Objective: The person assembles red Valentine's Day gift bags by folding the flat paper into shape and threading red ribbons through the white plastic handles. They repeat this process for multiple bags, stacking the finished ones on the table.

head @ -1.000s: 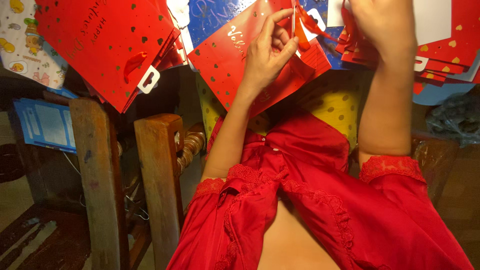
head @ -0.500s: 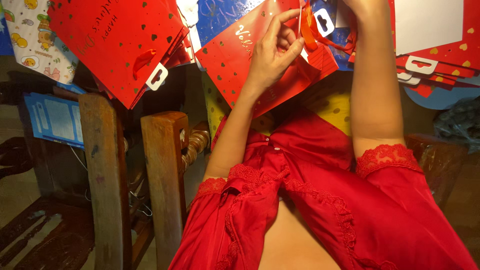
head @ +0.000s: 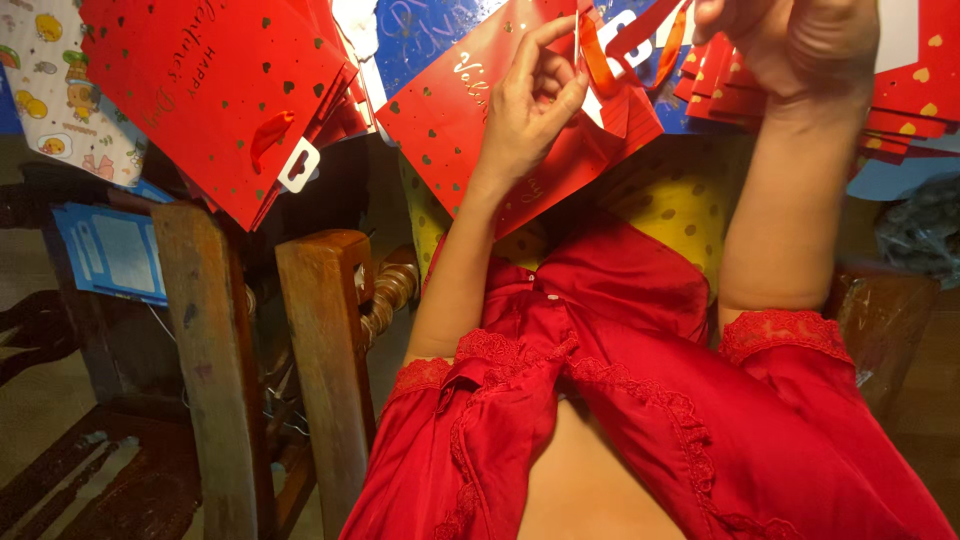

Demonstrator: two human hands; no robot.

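Overhead, two hands [head: 530, 110], one red bag [head: 480, 120].

The left hand [head: 530, 110] pinches the top edge of a red bag [head: 470, 110], fingertips closed on the paper just beside its orange ribbon handle [head: 600, 65]. The right hand [head: 800, 45] grips that ribbon from above, knuckles curled. Under the right grip lies a stack of red bags [head: 900, 100]. Well left of the left grip sits another red stack [head: 210, 90], and below it wooden chair posts [head: 320, 360].
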